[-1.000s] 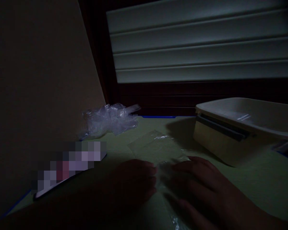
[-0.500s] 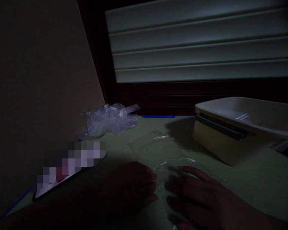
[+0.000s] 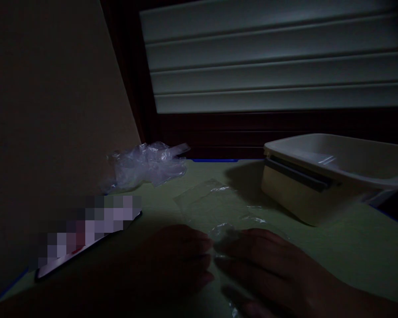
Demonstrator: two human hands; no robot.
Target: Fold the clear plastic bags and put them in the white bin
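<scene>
Plastic sheet [image 3: 212, 204], clear, lies on the green tabletop [image 3: 361, 260], L of the bin [image 3: 295, 196]. Print on the flat item [image 3: 93, 234] farther L of bin is blurred, unreadable. My L hand [image 3: 185, 254] & R hand [image 3: 272, 265] are palms-down, nearer me than bin: R fingers stretched & parted, L half-curled, can't tell if gripping. Sheet's near end runs btwn them, partly under R.

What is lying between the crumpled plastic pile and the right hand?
In the head view, clear plastic film lies on the green surface between the crumpled plastic pile and the right hand.
</scene>
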